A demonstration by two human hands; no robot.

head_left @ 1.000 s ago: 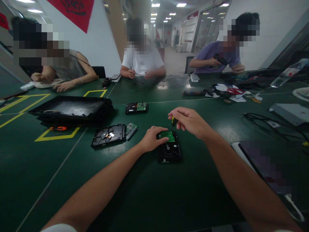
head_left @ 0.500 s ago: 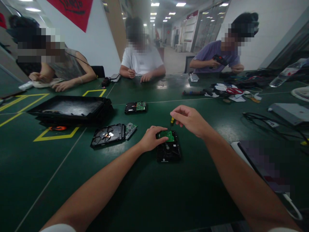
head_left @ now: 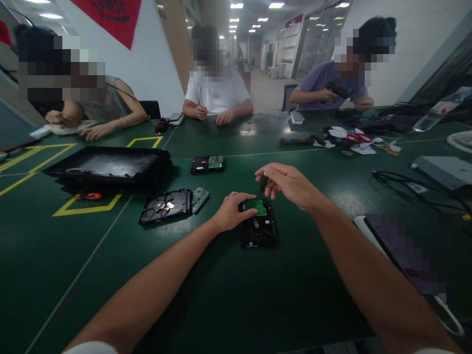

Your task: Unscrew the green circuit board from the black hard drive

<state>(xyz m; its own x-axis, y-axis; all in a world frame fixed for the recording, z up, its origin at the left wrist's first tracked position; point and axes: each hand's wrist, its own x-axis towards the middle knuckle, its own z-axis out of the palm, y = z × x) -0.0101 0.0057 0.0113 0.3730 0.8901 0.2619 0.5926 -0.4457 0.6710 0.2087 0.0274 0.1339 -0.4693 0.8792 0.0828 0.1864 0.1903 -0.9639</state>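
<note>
A black hard drive [head_left: 258, 230] lies on the green table in front of me, its green circuit board [head_left: 257, 206] facing up at the far end. My left hand [head_left: 232, 210] rests on the drive's far left corner, fingers curled over the board's edge. My right hand [head_left: 288, 184] hovers just above the board, fingers pinched round a small screwdriver [head_left: 263, 183] with a yellow and black handle, its tip pointing down at the board.
An opened drive [head_left: 165, 205] with a loose green board [head_left: 201, 196] lies to the left, another drive [head_left: 208, 163] farther back. A black tray [head_left: 110, 164] stands left. Three people work along the far edge. Cables [head_left: 416, 189], tools and a grey box [head_left: 444, 169] lie right.
My right hand has shifted slightly left and down with the screwdriver, turning it between the fingers. My left hand has stayed on the drive.
</note>
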